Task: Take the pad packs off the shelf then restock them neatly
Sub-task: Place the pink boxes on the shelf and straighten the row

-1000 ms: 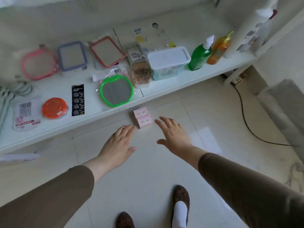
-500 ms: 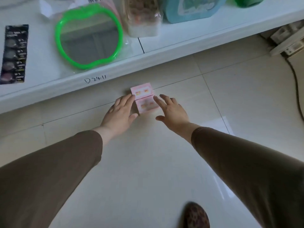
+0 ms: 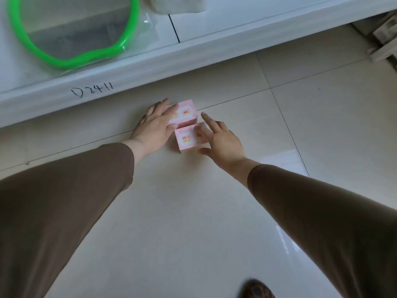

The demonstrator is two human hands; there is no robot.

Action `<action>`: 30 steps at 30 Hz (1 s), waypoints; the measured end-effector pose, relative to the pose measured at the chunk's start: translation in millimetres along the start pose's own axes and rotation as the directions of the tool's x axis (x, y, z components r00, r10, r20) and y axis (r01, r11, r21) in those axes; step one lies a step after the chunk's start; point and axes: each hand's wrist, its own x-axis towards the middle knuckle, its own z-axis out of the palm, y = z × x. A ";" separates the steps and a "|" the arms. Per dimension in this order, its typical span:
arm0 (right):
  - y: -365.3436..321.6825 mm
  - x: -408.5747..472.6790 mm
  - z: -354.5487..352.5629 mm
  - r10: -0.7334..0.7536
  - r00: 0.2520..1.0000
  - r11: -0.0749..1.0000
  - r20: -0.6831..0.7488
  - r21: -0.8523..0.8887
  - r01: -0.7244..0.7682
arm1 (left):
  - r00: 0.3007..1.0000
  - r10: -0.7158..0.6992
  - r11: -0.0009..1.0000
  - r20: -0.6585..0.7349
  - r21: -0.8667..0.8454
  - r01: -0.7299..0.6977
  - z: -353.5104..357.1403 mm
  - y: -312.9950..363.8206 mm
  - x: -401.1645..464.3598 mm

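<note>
Two small pink pad packs lie side by side on the floor tiles just below the white shelf (image 3: 193, 54). My left hand (image 3: 153, 127) lies with straight fingers over the left part of the far pack (image 3: 187, 111), its thumb at that pack's near edge. My right hand (image 3: 221, 139) touches the top of the near pack (image 3: 185, 139) with spread fingers, the thumb low beside its near right corner. Neither pack is lifted off the floor.
The shelf's front edge bears the handwritten mark "D2411" (image 3: 92, 91). On the shelf lie a green-framed mirror in plastic wrap (image 3: 71, 59) and the base of a container (image 3: 178, 5). A white fitting (image 3: 384, 39) sits at the right wall. My shoe (image 3: 255, 289) shows at the bottom.
I have leaned in closer to the floor. Both hands moved forward: the left now covers part of the far pack, the right rests on the near pack.
</note>
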 end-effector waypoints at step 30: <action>-30.6 -183.9 -285.0 0.216 0.975 0.946 -0.044 0.258 -0.198 | 1.000 -0.005 0.981 0.013 -0.194 0.008 -208.0 158.8 -173.9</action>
